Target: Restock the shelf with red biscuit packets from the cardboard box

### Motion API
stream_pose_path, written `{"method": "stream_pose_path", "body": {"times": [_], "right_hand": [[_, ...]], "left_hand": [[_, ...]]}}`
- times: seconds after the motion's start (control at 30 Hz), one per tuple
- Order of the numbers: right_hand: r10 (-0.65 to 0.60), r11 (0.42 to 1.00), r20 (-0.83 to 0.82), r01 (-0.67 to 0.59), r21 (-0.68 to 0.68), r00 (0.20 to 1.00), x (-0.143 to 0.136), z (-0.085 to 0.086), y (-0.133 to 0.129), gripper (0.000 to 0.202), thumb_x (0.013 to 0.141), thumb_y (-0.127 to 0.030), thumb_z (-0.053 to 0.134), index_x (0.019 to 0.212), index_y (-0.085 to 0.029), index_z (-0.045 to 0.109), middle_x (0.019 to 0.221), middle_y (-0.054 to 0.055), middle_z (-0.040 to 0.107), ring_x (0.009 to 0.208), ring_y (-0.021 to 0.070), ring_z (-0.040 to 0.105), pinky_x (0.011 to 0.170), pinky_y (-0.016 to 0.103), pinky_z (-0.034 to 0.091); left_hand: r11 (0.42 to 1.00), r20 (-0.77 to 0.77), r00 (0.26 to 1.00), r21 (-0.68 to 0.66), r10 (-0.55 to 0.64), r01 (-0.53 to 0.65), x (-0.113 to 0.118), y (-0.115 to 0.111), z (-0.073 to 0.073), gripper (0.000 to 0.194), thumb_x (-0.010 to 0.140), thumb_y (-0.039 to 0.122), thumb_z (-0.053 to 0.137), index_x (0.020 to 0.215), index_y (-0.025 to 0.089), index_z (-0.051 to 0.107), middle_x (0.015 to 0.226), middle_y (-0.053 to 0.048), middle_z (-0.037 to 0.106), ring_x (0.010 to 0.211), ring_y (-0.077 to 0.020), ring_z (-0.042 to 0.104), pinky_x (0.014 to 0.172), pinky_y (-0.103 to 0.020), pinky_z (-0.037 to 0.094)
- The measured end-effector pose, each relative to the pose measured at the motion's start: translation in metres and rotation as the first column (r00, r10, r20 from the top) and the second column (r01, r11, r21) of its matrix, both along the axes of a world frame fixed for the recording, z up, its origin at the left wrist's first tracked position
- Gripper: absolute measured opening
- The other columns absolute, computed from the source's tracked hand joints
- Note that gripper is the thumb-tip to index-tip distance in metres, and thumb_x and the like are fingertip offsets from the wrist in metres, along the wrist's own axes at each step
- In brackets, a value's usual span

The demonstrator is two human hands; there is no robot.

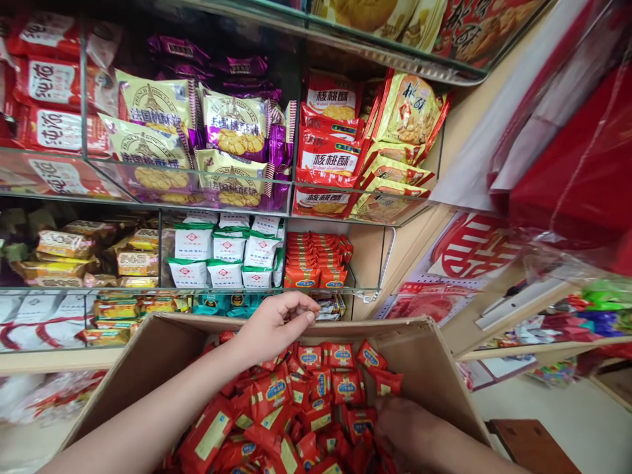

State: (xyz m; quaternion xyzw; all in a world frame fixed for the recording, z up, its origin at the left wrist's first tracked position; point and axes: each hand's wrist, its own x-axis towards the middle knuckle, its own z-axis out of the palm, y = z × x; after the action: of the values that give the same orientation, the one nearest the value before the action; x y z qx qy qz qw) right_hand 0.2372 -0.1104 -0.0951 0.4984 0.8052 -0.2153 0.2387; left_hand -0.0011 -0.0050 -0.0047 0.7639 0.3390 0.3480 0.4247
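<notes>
Head view: the red packets (348,387) you are handling lie heaped loose in an open cardboard box (424,368), right in front of the shelves (54,360). Your right hand (402,424) is down at the heap's right side; its fingers are dim and blurred, so I cannot tell whether that grip has a packet. Your left hand (279,322) is over the far side of the box, fingers loosely curled; no packet shows in it, but the palm is hidden, so I cannot tell if that grip is empty. The wrappers look slick, so pinch each packet across its body rather than by a crimped end, and lightly, as the contents may crush. Mind your left knuckles near the shelf edges, and avoid knocking the stacked orange-red packets (316,260) just beyond.
</notes>
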Motion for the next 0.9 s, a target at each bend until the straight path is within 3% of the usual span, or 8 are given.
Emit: {"method": "stream_pose_path", "body": {"times": [0.1, 0.2, 0.27, 0.4, 0.5, 0.63, 0.8, 0.9], "right_hand": [[0.005, 1.0, -0.091, -0.005, 0.001, 0.996, 0.003, 0.008, 0.005, 0.012, 0.057, -0.008, 0.054, 0.059, -0.015, 0.063, 0.071, 0.004, 0.063, 0.063, 0.0152, 0.054, 0.053, 0.022, 0.037], [-0.067, 0.998, -0.336, 0.056, -0.042, 0.939, 0.009, 0.043, 0.017, 0.01, 0.061, -0.009, 0.052, 0.062, -0.017, 0.058, 0.064, -0.001, 0.056, 0.057, 0.011, 0.047, 0.051, 0.02, 0.034], [-0.156, 0.986, -0.556, 0.167, -0.031, 0.817, 0.008, 0.071, 0.029, 0.007, 0.068, -0.011, 0.05, 0.066, -0.017, 0.053, 0.062, -0.003, 0.051, 0.057, 0.0094, 0.044, 0.053, 0.019, 0.033], [-0.261, 0.904, -0.868, 0.423, -0.066, 0.421, -0.01, 0.101, 0.05, 0.013, 0.081, -0.026, 0.047, 0.072, -0.019, 0.043, 0.061, -0.005, 0.041, 0.055, 0.0086, 0.038, 0.051, 0.02, 0.032], [-0.288, 0.854, -0.947, 0.485, -0.187, 0.142, -0.03, 0.098, 0.061, 0.017, 0.083, -0.031, 0.048, 0.072, -0.019, 0.042, 0.06, -0.005, 0.044, 0.054, 0.0085, 0.043, 0.051, 0.02, 0.035], [-0.298, 0.838, -0.952, 0.458, -0.296, -0.07, -0.045, 0.087, 0.068, 0.018, 0.082, -0.033, 0.053, 0.076, -0.02, 0.043, 0.062, -0.005, 0.051, 0.054, 0.0086, 0.05, 0.052, 0.022, 0.043], [-0.229, 0.849, -0.965, 0.459, -0.261, -0.125, -0.047, 0.08, 0.063, 0.02, 0.079, -0.03, 0.058, 0.096, -0.022, 0.052, 0.082, -0.001, 0.06, 0.06, 0.0101, 0.057, 0.053, 0.025, 0.052], [0.003, 0.801, -0.996, 0.597, -0.052, -0.091, -0.047, 0.079, 0.056, 0.013, 0.079, -0.022, 0.058, 0.091, -0.024, 0.06, 0.091, 0.001, 0.061, 0.076, 0.0145, 0.061, 0.062, 0.028, 0.054]], "left_hand": [[1.0, 0.004, 1.0, -0.009, -0.003, 0.003, 0.0, 0.0, -0.001, 0.017, 0.081, 0.026, 0.048, 0.088, 0.014, 0.059, 0.078, -0.005, 0.063, 0.07, -0.0148, 0.058, 0.065, -0.027, 0.048], [0.999, 0.014, 1.0, -0.045, -0.013, 0.013, -0.001, 0.0, 0.0, 0.019, 0.081, 0.028, 0.05, 0.091, 0.014, 0.059, 0.083, -0.006, 0.064, 0.075, -0.0162, 0.059, 0.069, -0.028, 0.048], [0.994, 0.029, 0.999, -0.097, -0.044, 0.047, -0.002, 0.0, 0.002, 0.023, 0.081, 0.031, 0.05, 0.095, 0.014, 0.058, 0.088, -0.007, 0.064, 0.08, -0.0178, 0.06, 0.072, -0.03, 0.048], [0.965, 0.082, 0.982, -0.188, -0.173, 0.185, -0.005, 0.0, 0.01, 0.036, 0.08, 0.036, 0.053, 0.108, 0.014, 0.052, 0.1, -0.01, 0.063, 0.088, -0.0194, 0.06, 0.076, -0.032, 0.048], [0.934, 0.119, 0.959, -0.222, -0.259, 0.28, -0.006, -0.002, 0.011, 0.05, 0.074, 0.03, 0.062, 0.118, 0.015, 0.044, 0.108, -0.011, 0.061, 0.095, -0.0203, 0.058, 0.081, -0.033, 0.047], [0.934, 0.174, 0.966, -0.27, -0.191, 0.233, -0.002, -0.002, 0.006, 0.046, 0.073, 0.023, 0.063, 0.114, 0.015, 0.044, 0.101, -0.008, 0.064, 0.09, -0.0184, 0.06, 0.081, -0.032, 0.047], [0.952, 0.209, 0.969, -0.247, -0.132, 0.182, 0.0, 0.0, 0.0, 0.036, 0.071, 0.022, 0.066, 0.102, 0.016, 0.05, 0.092, -0.004, 0.064, 0.083, -0.0165, 0.06, 0.077, -0.03, 0.048], [0.96, 0.227, 0.97, -0.241, -0.088, 0.143, -0.001, 0.0, 0.002, 0.032, 0.072, 0.026, 0.066, 0.099, 0.016, 0.052, 0.083, -0.002, 0.062, 0.076, -0.0146, 0.059, 0.07, -0.026, 0.048]]}}
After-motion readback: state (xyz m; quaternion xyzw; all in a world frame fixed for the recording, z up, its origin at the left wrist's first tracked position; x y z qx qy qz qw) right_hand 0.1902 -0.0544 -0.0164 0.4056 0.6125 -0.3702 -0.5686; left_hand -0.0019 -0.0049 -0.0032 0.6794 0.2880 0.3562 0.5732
